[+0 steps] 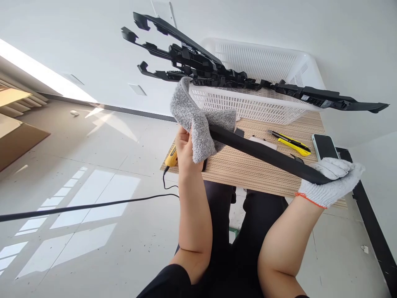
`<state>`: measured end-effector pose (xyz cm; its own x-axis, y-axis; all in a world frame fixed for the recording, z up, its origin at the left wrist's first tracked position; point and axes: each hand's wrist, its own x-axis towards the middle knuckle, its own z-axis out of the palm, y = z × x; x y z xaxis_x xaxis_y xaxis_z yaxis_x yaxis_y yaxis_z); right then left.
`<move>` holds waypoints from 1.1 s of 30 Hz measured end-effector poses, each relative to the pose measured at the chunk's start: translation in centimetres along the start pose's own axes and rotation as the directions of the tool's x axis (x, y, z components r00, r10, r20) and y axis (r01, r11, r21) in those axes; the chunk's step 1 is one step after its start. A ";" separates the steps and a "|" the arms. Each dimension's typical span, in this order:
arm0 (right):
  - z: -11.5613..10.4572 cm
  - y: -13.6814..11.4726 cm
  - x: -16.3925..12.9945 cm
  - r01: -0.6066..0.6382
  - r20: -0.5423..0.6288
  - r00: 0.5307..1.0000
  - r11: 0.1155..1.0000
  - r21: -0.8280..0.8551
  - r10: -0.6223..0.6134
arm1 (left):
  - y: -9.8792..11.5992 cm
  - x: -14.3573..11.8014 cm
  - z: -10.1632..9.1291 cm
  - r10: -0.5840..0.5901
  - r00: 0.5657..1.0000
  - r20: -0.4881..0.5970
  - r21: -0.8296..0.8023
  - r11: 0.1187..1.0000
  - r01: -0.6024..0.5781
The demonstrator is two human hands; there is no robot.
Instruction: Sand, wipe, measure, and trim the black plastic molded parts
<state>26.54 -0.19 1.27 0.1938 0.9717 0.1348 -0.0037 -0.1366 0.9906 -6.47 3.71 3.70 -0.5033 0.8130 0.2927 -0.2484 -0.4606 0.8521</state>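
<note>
Gloved right hand [333, 182] clenches the near end of the black strip [263, 154], steadying it above the counter [248, 174] while the bare left hand [184, 149] grips a grey cloth [198, 124] wrapped around its far end.

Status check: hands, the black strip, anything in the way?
Left hand wraps grey cloth on black strip. Gloved right hand grips its other end. Nothing blocking.

Bright daylight, sharp, wide-angle edge distortion
</note>
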 end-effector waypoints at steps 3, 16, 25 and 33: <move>-0.1 0.6 -0.2 0.122 -0.016 0.991 0.943 -0.310 -0.134 | -0.5 0.1 0.0 -0.045 0.998 0.042 -0.022 0.999 0.046; -2.8 2.3 1.6 0.120 0.105 0.962 0.048 -0.992 -0.252 | -1.1 -0.8 1.6 -0.210 0.958 0.195 -0.041 0.974 0.222; -2.8 1.6 1.5 0.085 0.073 0.977 0.051 -0.995 -0.199 | -1.1 -1.2 2.4 -0.253 0.943 0.217 -0.077 0.958 0.275; -3.0 1.9 1.2 0.069 0.067 0.994 0.030 -0.997 -0.086 | -1.2 -2.4 3.6 -0.350 0.896 0.273 -0.070 0.922 0.381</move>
<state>23.87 1.29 3.41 0.2582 0.9649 0.0470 -0.9649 0.2552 0.0622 -2.00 3.61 3.49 -0.1377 0.9870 0.0826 -0.4790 -0.1394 0.8667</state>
